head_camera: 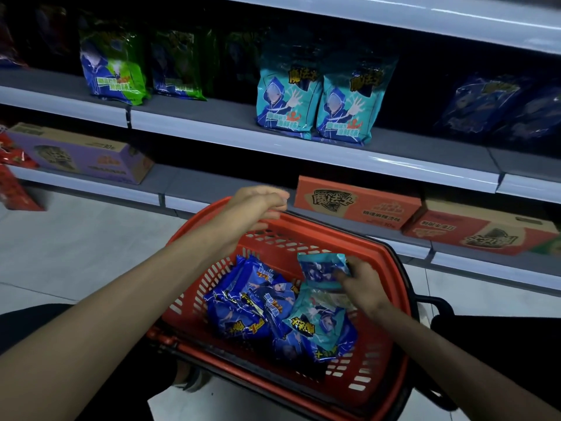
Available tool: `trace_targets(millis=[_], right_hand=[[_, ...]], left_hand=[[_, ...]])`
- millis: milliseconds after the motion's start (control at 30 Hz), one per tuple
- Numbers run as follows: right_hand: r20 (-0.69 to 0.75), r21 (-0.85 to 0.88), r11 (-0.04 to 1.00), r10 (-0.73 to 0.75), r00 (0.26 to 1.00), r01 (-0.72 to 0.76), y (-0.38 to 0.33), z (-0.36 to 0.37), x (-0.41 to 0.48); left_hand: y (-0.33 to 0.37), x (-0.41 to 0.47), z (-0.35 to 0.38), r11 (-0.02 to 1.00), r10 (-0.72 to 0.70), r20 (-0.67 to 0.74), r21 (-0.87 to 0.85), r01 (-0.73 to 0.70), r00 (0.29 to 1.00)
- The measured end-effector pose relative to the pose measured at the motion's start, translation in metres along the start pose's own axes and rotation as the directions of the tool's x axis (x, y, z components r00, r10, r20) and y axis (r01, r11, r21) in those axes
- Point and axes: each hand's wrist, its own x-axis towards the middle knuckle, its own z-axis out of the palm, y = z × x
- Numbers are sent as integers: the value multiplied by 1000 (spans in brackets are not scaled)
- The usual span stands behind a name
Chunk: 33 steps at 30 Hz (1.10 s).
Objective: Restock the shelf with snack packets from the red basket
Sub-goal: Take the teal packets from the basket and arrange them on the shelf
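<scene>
A red basket (373,381) sits on my lap below the shelves, holding several blue and teal snack packets (252,308). My right hand (358,284) reaches into it and pinches a teal packet (321,268) lifted above the pile. My left hand (258,205) hovers over the basket's far rim with loosely curled fingers, holding nothing. On the middle shelf (230,129) two teal packets (315,104) stand upright side by side, with green packets (115,71) to their left and dark blue packets (498,107) to their right.
The bottom shelf carries a purple carton (82,153) at left and red-orange cartons (358,202) at right. Red packets (12,177) hang at the far left edge. Pale floor tiles (76,253) lie left of the basket. An upper shelf edge (425,22) overhangs.
</scene>
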Motion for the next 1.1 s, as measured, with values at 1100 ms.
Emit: trace_targets(millis=[1100], right_hand=[[89,-744,191,-921,378,640,-62,-62,-71]], left_hand=[[2,-28,8,856,-285,144,-407,319,948]])
